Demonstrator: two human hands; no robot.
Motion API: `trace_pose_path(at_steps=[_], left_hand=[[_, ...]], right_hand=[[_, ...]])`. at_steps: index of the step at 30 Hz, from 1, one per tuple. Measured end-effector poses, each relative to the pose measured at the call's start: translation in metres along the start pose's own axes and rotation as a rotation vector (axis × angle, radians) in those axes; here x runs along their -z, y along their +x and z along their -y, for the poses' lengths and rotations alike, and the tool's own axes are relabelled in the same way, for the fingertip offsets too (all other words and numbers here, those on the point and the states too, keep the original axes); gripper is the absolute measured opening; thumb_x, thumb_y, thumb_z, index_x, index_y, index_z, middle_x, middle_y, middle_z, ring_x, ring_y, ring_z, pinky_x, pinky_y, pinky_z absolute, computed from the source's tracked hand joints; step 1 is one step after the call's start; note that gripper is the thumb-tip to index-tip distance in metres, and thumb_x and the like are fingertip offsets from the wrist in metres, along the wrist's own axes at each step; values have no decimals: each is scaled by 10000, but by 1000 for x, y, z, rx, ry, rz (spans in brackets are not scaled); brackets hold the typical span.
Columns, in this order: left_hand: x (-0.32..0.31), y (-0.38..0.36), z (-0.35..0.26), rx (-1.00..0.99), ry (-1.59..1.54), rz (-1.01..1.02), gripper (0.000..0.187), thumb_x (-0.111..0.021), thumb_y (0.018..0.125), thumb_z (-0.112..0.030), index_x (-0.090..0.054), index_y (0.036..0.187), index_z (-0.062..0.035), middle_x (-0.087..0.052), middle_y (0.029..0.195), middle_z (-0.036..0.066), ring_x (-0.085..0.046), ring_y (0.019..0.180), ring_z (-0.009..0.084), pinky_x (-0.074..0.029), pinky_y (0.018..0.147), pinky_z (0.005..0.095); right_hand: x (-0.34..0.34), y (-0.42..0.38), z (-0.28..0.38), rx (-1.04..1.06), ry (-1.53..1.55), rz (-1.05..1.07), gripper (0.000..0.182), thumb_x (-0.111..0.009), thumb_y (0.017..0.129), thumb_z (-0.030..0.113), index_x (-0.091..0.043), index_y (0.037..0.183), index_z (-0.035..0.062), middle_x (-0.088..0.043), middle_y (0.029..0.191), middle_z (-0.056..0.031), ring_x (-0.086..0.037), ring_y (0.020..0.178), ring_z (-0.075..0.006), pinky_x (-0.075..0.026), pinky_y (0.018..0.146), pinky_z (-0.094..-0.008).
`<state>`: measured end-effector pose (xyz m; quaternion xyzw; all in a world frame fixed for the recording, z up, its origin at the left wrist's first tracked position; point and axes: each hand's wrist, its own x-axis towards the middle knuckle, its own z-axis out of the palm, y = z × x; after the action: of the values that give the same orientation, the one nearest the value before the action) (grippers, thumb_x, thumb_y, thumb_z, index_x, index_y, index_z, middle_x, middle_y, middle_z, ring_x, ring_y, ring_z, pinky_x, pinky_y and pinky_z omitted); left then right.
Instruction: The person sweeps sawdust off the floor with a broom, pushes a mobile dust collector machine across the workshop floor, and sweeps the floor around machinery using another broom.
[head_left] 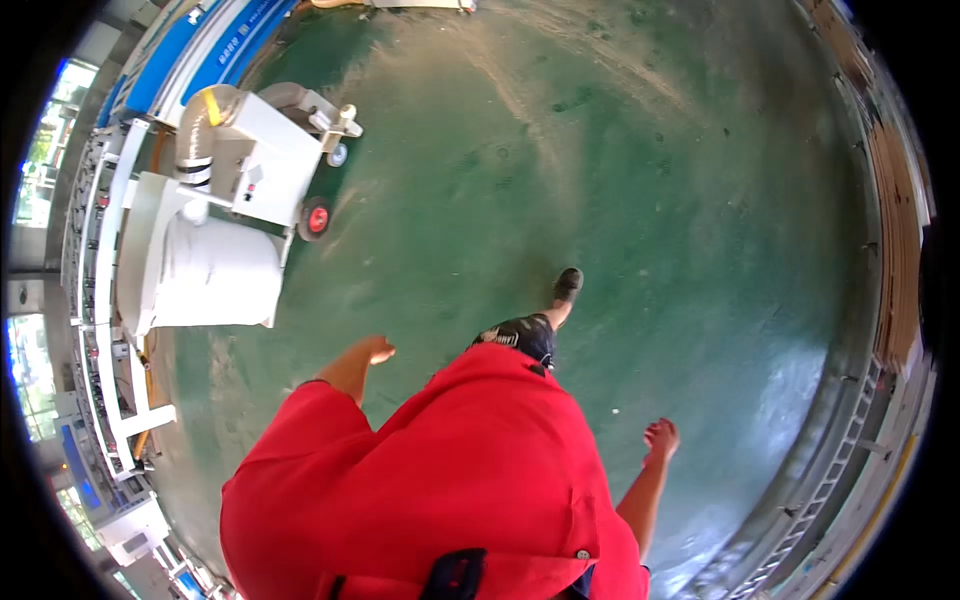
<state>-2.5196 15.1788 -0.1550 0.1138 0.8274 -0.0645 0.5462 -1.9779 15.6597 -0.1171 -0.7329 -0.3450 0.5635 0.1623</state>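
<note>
My left hand point(379, 349) hangs out in front of my body at the left, over the green floor point(470, 230). It touches nothing that I can see, and its fingers are mostly turned out of sight. On the other side, my right hand point(661, 438) swings low beside my body, its fingers loosely bent and a little apart, holding nothing. Between the hands are my red shirt point(460, 440), dark patterned shorts point(520, 338) and one foot in a dark shoe point(568, 285) stepping forward.
At the left stands a white wheeled machine point(275, 165) with a duct hose and a white collection bag point(220, 275). Behind it runs a long blue and white machine point(215, 60). Brown boards point(890, 220) and a ladder-like rail point(835, 480) line the right. Dust streaks the floor ahead.
</note>
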Motion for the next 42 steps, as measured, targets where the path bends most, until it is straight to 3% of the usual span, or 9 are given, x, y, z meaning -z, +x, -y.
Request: trace_pose_path(at_steps=[3, 6, 9, 13, 23, 25, 27, 32, 42], left_hand=[[52, 71, -170, -255, 104, -142, 405, -570, 891, -374, -698, 963, 3, -694, 929, 214, -650, 857, 392, -494, 755, 502], [147, 105, -406, -506, 155, -170, 409, -557, 908, -364, -629, 1087, -4, -655, 1023, 262, -634, 917, 426, -493, 760, 530], [267, 47, -636, -761, 28, -253, 362, -569, 914, -362, -612, 1101, -55, -669, 1035, 195, -639, 954, 366, -496, 807, 485], [384, 6, -831, -1217, -281, -251, 262, -573, 918, -337, -638, 998, -96, -699, 936, 96, -660, 870, 273, -501, 770, 398], [413, 306, -775, -545, -189, -399, 500, -558, 867, -300, -551, 1340, -140, -579, 1311, 207, -573, 1182, 383, -458, 983, 492], [444, 251, -760, 80, -213, -245, 427, -581, 852, -324, -643, 1213, -105, -619, 1265, 179, -600, 1145, 373, -488, 930, 497], [458, 229, -756, 188, -340, -281, 415, -602, 847, -342, -686, 1104, -27, -653, 1185, 210, -623, 1091, 397, -496, 905, 507], [540, 289, -840, 364, -281, 56, 437, -554, 883, -284, -631, 1243, -48, -576, 1328, 197, -549, 1230, 374, -448, 998, 481], [1099, 401, -1487, -713, -372, -479, 356, -540, 861, -344, -649, 1070, -77, -656, 1062, 180, -623, 1013, 380, -503, 835, 495]], right_hand=[[17, 84, 16, -65, -314, 178, 146, -556, 836, 72, -631, 961, 81, -596, 665, -64, -586, 582, -151, -451, 488, -274], [54, 191, -60, 965, -1137, 342, 210, -565, 853, 260, -668, 882, 79, -688, 889, -101, -663, 776, -249, -508, 551, -356], [-1, 181, 31, 22, -663, 333, 211, -557, 859, 277, -660, 895, 97, -671, 873, -93, -648, 769, -245, -506, 563, -366], [-80, 255, 187, -159, -531, 327, 213, -546, 867, 299, -650, 912, 120, -649, 851, -82, -628, 760, -239, -503, 578, -379], [-196, 627, 667, -80, -418, 428, 218, -519, 887, 356, -624, 955, 177, -593, 795, -55, -578, 736, -224, -497, 618, -411], [-191, 783, 757, -226, -238, 560, 220, -513, 891, 367, -619, 964, 189, -582, 784, -50, -568, 732, -221, -496, 626, -417], [-310, 631, 957, -81, -125, 162, 192, -523, 921, 251, -600, 859, 86, -529, 722, -23, -518, 645, -149, -450, 622, -322], [-394, 803, 1106, 224, -197, 272, 197, -504, 931, 275, -566, 937, 88, -557, 740, -52, -536, 658, -203, -448, 603, -359], [-496, 899, 1151, 15, -800, 442, 211, -461, 941, 193, -623, 906, 63, -598, 727, -93, -558, 591, -221, -452, 533, -397]])
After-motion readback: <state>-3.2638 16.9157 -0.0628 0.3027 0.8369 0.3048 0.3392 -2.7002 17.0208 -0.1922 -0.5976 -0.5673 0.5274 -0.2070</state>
